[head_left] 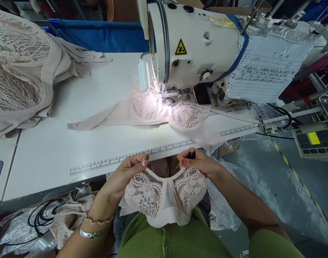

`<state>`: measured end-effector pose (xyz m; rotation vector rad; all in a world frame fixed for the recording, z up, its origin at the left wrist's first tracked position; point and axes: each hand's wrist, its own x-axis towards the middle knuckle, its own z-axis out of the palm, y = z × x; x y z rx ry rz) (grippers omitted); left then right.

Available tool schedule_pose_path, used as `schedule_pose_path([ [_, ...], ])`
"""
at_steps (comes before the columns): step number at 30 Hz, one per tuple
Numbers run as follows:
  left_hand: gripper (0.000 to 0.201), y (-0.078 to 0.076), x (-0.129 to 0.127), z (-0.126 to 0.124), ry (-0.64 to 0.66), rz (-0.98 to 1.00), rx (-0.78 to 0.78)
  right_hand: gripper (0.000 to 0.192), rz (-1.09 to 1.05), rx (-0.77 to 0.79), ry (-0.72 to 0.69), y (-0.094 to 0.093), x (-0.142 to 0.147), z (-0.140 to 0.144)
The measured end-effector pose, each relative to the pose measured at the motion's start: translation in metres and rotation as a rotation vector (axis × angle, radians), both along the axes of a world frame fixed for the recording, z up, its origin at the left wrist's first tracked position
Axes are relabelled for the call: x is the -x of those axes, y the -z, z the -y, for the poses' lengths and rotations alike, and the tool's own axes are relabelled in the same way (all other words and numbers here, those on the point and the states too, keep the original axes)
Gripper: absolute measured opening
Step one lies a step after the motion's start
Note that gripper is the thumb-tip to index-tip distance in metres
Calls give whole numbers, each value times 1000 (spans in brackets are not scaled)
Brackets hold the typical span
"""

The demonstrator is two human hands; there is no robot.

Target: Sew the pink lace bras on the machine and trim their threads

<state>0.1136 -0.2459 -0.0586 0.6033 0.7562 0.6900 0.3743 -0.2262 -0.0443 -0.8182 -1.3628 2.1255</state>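
Note:
A beige lace bra (168, 204) is stretched between my hands in front of my green top, below the table edge. My left hand (133, 170) pinches its upper edge at the left cup. With my right hand (194, 163) I grip the upper edge at the right cup, and a small black pointed tool (191, 154), perhaps snips, pokes out between those fingers. On the table a second lace bra (187, 114) lies under the lit needle area of the sewing machine (196, 43), its band trailing left.
Stacked bra pieces (19, 68) cover the table's left end. A printed ruler (134, 157) runs along the front edge. A handwritten sheet (266, 68) hangs on the machine, with a control panel (316, 139) at right. Below left sits a box of garments and cables (43, 218).

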Motion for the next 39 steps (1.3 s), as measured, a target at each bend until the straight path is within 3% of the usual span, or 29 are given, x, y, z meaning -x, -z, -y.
schedule_pose_path([
  [3, 52, -8, -5, -2, 28, 15, -39, 55, 64, -237, -120, -3, -4, -5],
  [6, 54, -16, -16, -10, 105, -9, -119, 63, 144, -443, -237, -11, -3, -7],
  [8, 53, -22, -23, -19, 149, -108, -240, 52, 146, -540, -308, -16, 0, -5],
  [10, 42, -30, -28, -25, 66, -333, -461, 38, 105, -558, -329, -20, -1, -1],
  [14, 6, -54, -26, -13, -337, -852, -973, 32, 58, -499, -194, -26, -10, 11],
  [15, 4, -58, -25, -4, -341, -890, -1058, 33, 78, -508, -144, -27, -11, 16],
  [17, 5, -63, -24, 15, -215, -865, -1189, 33, 163, -555, -44, -29, -10, 25],
  [19, 15, -59, -30, 33, -104, -833, -1305, 28, 272, -628, 60, -28, -4, 34],
  [21, 24, -50, -38, 43, -112, -883, -1378, 23, 343, -690, 129, -26, 5, 42],
  [25, 19, -33, -49, 45, -193, -984, -1396, 19, 367, -797, 208, -18, 20, 51],
  [28, 12, -28, -48, 40, -214, -972, -1379, 15, 399, -987, 349, -10, 24, 53],
  [31, 11, -27, -42, 35, -244, -924, -1235, 11, 502, -1105, 452, -4, 20, 52],
  [33, 7, -27, -36, 31, -243, -870, -1063, 14, 501, -1042, 361, -1, 13, 50],
  [39, 5, -27, -12, 20, -208, -560, -661, 33, 313, -634, 36, -3, -20, 39],
])
